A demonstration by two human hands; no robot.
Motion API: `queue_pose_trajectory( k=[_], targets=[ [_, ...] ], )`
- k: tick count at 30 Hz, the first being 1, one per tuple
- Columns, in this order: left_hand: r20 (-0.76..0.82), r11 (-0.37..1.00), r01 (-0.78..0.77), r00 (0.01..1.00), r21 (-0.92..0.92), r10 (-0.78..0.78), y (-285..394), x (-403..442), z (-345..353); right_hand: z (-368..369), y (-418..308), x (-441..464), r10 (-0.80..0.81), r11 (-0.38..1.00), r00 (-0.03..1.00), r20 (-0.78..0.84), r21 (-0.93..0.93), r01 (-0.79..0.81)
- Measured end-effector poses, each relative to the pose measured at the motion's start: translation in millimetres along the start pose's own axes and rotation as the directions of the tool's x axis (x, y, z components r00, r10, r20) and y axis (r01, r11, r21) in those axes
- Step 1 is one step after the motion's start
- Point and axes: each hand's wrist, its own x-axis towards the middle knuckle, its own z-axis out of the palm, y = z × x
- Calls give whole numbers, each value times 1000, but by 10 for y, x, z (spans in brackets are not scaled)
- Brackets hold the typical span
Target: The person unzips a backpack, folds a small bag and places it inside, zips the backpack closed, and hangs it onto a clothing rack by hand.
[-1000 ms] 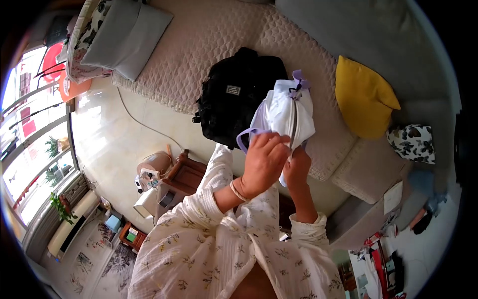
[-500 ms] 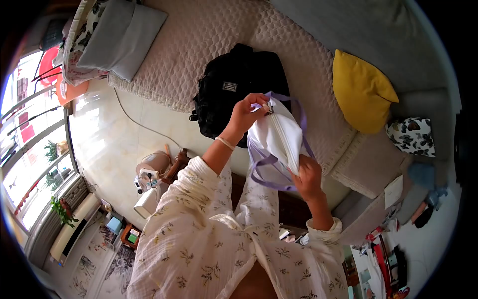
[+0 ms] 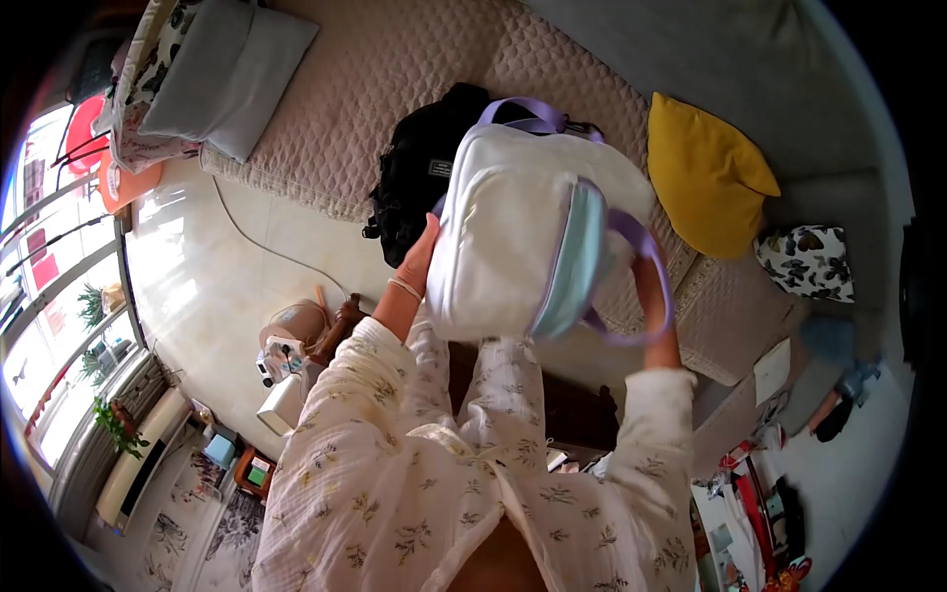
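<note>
Holding white bag (image 3: 498, 247) up at sofa (image 3: 335, 128)'s near side, partly hiding black bag (image 3: 406, 158). Clasping its left side with left hand (image 3: 418, 261); cannot tell right hand (image 3: 651, 288)'s grip, beside purple strap (image 3: 659, 296). Probably light, soft, prone to sagging; best supported from both sides.

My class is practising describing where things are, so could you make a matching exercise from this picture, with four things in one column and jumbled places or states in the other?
Things
1. yellow cushion
2. white bag
3. black bag
4. potted plant

Places and states
A. lying on the quilted cover, partly hidden by another bag
B. at the lower left, away from the couch
C. held up, with the left hand at its side
D. beside the black-and-white patterned cushion

Right pairs: 1-D, 2-C, 3-A, 4-B
</note>
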Motion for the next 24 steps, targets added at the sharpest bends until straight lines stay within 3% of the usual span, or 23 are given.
queue_pose_trajectory(
  k=[2,3,4,6,7,10,11,14,15,18,19,20,21,23,24],
  targets=[
    [107,902,-229,973,366,203,110,133,106,56,615,333,173,975,979,-111,162,-154],
    [123,907,-205,978,368,171,89,290,-106,49,994,537,335,931,939,-81,181,-317],
    [-85,908,-109,984,404,156,5,447,-315,35,1260,677,489,860,871,-46,193,-472],
    [-252,770,125,966,625,48,78,493,-221,311,1399,745,466,849,879,-101,328,-413],
    [-292,715,132,951,686,105,84,585,-152,446,1478,760,460,838,878,-130,391,-381],
    [-191,680,7,962,733,196,-50,888,-355,579,1683,766,201,918,908,-368,393,-44],
    [-201,669,7,956,743,213,-87,982,-416,532,1729,808,213,891,907,-364,454,-27],
    [-221,785,42,968,618,122,-36,943,-140,392,1874,1006,182,978,902,-392,-26,-208],
    [-204,868,26,975,496,87,32,860,39,376,1911,1035,233,971,909,-346,34,-236],
    [-83,914,-56,992,402,97,52,805,62,392,1844,965,327,937,930,-165,187,-296],
    [-8,778,-96,992,621,129,-18,872,-23,484,1558,851,328,926,941,-88,229,-301],
    [-7,700,-99,989,707,147,-117,912,-24,564,1341,756,326,911,945,-7,271,-312],
    [-54,717,-70,987,694,149,-146,840,205,508,1291,709,398,867,914,81,293,-404],
    [-93,709,-43,984,704,153,-151,706,756,496,1168,540,121,982,977,-174,162,-93],
    [-89,683,-42,984,729,155,-191,706,899,471,919,426,-87,996,968,-234,3,90]
  ],
)
